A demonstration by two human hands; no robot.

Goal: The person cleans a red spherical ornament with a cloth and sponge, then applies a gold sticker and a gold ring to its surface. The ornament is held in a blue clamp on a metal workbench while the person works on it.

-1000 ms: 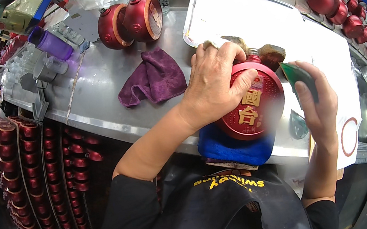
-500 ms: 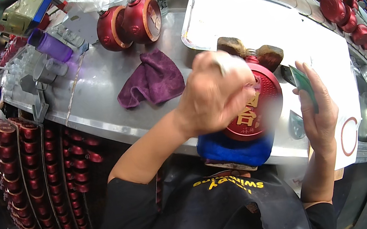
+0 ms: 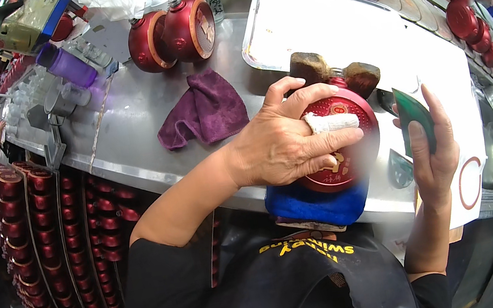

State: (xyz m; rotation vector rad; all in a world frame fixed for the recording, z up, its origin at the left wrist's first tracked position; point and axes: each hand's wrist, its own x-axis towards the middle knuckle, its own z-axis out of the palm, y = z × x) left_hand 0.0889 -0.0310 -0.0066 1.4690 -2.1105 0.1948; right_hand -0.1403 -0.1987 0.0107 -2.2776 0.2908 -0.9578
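From afar I am seeing the left hand (image 3: 287, 144) lying half-open over the round red bottle (image 3: 362, 110), seemingly touching, not gripping; the right hand (image 3: 434, 152) is pinching a green sheet (image 3: 414, 113) beside it; gold lettering (image 3: 340, 162) is showing by the left fingers, seemingly applied; what remains I cannot tell; the bottle is looking deep red, dotted, resting on a blue pad (image 3: 317, 205).

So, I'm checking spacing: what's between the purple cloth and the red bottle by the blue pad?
Head view: bare metal tabletop, then the left hand.
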